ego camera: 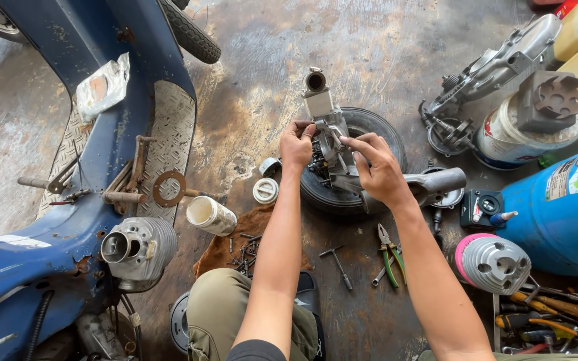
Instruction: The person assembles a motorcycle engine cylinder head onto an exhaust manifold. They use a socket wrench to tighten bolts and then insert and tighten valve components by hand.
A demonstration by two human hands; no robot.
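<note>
The grey metal engine part [329, 137] stands upright on a small black tyre [369, 134] lying flat on the stained concrete floor [262, 80]. Your left hand [296, 144] pinches the part's left side with curled fingers, and your right hand [376, 167] grips its right side, fingertips closed on the casting. Just right of the tyre a grey metal tube [439, 182] juts out. Green-handled pliers [391, 254] and a T-handle wrench [337, 264] lie on the floor between your forearms. A finned cylinder [138, 249] rests on the blue scooter [95, 120] to your left. A blue drum [560, 214] lies at the right.
</note>
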